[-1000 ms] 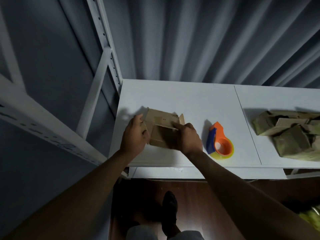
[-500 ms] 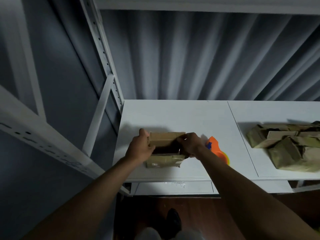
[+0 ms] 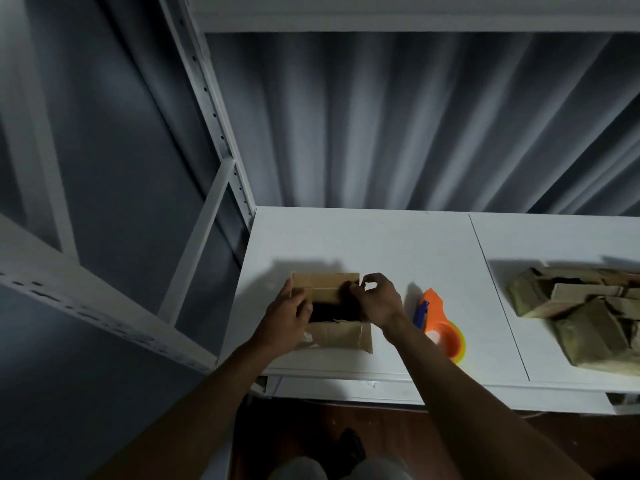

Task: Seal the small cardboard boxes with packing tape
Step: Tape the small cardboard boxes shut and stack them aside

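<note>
A small brown cardboard box [image 3: 337, 336] stands on the white shelf surface [image 3: 363, 240], its top open and dark inside, flaps spread front and back. My left hand [image 3: 285, 315] grips the box's left side. My right hand [image 3: 375, 301] pinches the right end of the far flap at the box's right edge. An orange tape dispenser [image 3: 438, 327] with a blue handle and a roll of tape lies on the surface just right of my right wrist, untouched.
A pile of flattened cardboard boxes [image 3: 585, 310] lies at the right of the shelf. A white metal rack upright [image 3: 207, 109] rises at the left, grey curtain behind. A shelf board [image 3: 381, 15] hangs overhead. Dark floor and my shoes show below.
The box has gone from a flattened, tilted shape to standing opened up with a dark interior. My hands moved to its sides, and the camera view tilted upward.
</note>
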